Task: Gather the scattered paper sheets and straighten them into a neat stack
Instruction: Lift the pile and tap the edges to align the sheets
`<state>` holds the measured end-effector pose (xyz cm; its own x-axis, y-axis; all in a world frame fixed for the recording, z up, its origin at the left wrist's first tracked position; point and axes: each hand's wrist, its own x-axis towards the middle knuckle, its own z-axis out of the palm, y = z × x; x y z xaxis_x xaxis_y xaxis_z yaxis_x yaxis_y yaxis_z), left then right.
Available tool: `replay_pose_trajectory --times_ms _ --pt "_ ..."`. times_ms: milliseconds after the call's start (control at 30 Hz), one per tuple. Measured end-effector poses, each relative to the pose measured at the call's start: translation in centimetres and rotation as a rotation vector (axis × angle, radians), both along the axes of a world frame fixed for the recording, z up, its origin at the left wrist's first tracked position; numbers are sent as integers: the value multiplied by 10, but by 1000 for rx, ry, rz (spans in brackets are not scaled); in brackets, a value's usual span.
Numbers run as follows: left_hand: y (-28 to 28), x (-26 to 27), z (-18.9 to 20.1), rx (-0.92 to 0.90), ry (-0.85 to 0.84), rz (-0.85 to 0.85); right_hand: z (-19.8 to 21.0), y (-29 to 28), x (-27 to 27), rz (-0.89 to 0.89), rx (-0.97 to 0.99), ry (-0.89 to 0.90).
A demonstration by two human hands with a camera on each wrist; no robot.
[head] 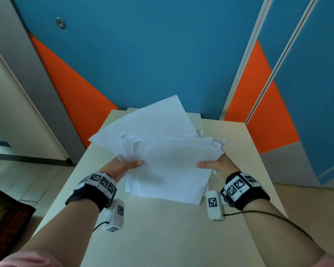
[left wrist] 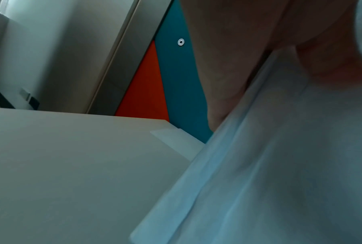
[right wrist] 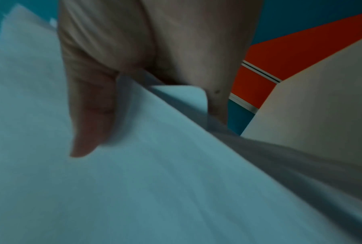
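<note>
Paper sheets (head: 168,162) are bunched in a messy white pile, held up between both hands over the pale table (head: 162,237). The left hand (head: 121,167) grips the left side of the pile, with its thumb on top and its fingers hidden under the paper. The right hand (head: 218,163) grips the right side the same way, thumb pressed flat on the top sheet. The edges do not line up. One big sheet sticks out at the back, tilted toward the blue and orange wall (head: 143,54). Some crumpled corners poke out on the right. The near edge of the pile hangs low, close to the table. Both wrists wear black bands (head: 96,191) with small square marks.
</note>
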<state>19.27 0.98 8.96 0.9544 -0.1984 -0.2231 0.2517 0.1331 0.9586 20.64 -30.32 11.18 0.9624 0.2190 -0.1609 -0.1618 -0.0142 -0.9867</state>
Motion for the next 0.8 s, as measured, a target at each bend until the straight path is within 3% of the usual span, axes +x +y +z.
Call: replay_pose_trajectory --times_ms 133,367,467,567,667,733,800 --pt "-2 -3 5 58 -32 115 -9 2 -1 -53 15 -17" --pt "13 0 70 3 -481 415 -4 5 -7 -2 -1 -28" --pt "9 -1 104 215 -604 382 -5 7 -9 -4 -5 -21" --pt "-2 3 126 418 -647 216 -7 8 -8 -40 -18 -31" --pt "-16 9 131 783 -654 70 -5 7 -10 -36 -28 -36" --pt "-21 9 134 911 -687 108 -3 6 -12 -36 -49 -33" --pt "-19 10 139 874 -727 256 -3 4 -14 -51 -63 -33"
